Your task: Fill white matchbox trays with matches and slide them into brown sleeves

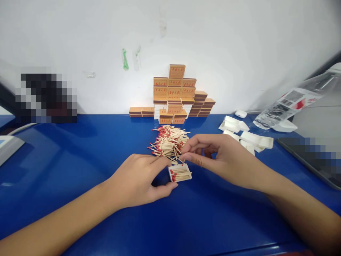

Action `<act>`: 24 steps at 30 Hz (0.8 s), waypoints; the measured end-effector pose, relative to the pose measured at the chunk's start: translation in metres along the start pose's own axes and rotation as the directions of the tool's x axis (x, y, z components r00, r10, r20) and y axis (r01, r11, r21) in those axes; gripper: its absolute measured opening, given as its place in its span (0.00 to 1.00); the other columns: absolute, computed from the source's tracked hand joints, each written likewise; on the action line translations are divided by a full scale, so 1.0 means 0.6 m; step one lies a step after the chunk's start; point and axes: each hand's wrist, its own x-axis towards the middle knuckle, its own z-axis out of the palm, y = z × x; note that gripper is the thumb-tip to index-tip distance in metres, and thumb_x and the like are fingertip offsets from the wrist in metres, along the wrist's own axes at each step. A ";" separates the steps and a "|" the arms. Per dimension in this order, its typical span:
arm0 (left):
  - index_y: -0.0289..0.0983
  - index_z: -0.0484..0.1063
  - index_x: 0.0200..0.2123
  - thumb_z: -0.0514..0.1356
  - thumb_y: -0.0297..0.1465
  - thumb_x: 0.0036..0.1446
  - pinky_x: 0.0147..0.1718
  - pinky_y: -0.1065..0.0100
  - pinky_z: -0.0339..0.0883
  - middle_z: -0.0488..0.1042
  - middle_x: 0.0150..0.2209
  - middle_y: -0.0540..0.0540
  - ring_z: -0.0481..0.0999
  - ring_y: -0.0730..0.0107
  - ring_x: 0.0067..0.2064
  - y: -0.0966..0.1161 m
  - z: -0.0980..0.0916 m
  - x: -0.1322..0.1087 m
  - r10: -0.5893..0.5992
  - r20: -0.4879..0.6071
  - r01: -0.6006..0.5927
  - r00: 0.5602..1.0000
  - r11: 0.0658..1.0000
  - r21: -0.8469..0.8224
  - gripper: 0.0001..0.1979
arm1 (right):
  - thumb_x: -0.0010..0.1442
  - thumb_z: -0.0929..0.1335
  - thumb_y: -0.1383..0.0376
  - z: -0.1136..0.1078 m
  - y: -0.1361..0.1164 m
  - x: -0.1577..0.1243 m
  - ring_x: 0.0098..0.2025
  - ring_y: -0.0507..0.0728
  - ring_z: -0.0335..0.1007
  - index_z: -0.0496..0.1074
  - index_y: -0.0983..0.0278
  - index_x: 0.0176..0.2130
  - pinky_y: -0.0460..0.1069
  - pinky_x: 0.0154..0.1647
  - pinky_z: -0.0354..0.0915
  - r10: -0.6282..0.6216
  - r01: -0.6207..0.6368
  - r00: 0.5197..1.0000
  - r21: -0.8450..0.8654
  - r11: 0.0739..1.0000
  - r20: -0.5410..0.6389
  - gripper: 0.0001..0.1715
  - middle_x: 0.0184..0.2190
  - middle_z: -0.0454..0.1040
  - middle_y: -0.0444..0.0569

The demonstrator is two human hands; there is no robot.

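Observation:
A small white matchbox tray (180, 173) lies on the blue table, partly filled with red-tipped matches. My left hand (144, 179) grips the tray's left end between thumb and fingers. Just above the tray's right side, my right hand (213, 153) pinches a match (183, 162), its red tip pointing down at the tray's back edge. Behind the tray spreads a heap of loose matches (170, 140), with red heads mostly toward the left.
Orange matchboxes (174, 92) stand stacked against the wall. White empty trays (255, 139), a white earbud case (241, 113), a tilted plastic bottle (293, 97) and a dark phone (311, 160) are on the right. A white device (10, 147) sits at the left edge.

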 end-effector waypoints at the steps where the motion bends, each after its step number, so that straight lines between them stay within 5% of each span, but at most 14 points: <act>1: 0.37 0.75 0.43 0.67 0.38 0.60 0.23 0.69 0.59 0.68 0.23 0.57 0.68 0.73 0.22 0.001 0.000 0.001 -0.009 -0.016 0.009 1.000 1.000 -0.002 0.13 | 0.66 0.72 0.56 0.001 -0.001 0.000 0.31 0.53 0.72 0.79 0.59 0.38 0.48 0.31 0.65 0.019 -0.019 1.000 0.025 0.999 0.016 0.10 0.32 0.80 0.43; 7: 0.36 0.74 0.43 0.68 0.37 0.60 0.23 0.71 0.60 0.64 0.22 0.59 0.64 0.77 0.21 0.005 -0.003 0.006 -0.002 -0.130 -0.001 0.991 1.000 -0.028 0.12 | 0.64 0.74 0.53 0.015 0.006 0.002 0.27 0.50 0.58 0.79 0.60 0.34 0.48 0.27 0.57 -0.029 0.029 1.000 -0.026 0.999 -0.009 0.14 0.31 0.76 0.43; 15: 0.36 0.75 0.43 0.68 0.39 0.60 0.21 0.73 0.59 0.63 0.21 0.59 0.64 0.78 0.20 0.003 -0.003 0.006 -0.048 -0.221 0.047 0.974 0.999 -0.010 0.14 | 0.68 0.71 0.60 -0.001 0.009 0.001 0.32 0.51 0.66 0.82 0.57 0.39 0.48 0.30 0.60 -0.152 0.147 0.988 -0.176 0.973 -0.019 0.08 0.40 0.77 0.46; 24: 0.35 0.75 0.42 0.68 0.38 0.60 0.22 0.73 0.60 0.63 0.21 0.59 0.64 0.78 0.20 0.003 -0.002 0.008 -0.030 -0.226 0.030 0.974 1.000 -0.003 0.13 | 0.69 0.70 0.58 -0.009 0.013 -0.002 0.26 0.50 0.62 0.80 0.59 0.38 0.47 0.27 0.56 -0.085 0.100 0.993 -0.190 0.977 0.083 0.10 0.27 0.75 0.41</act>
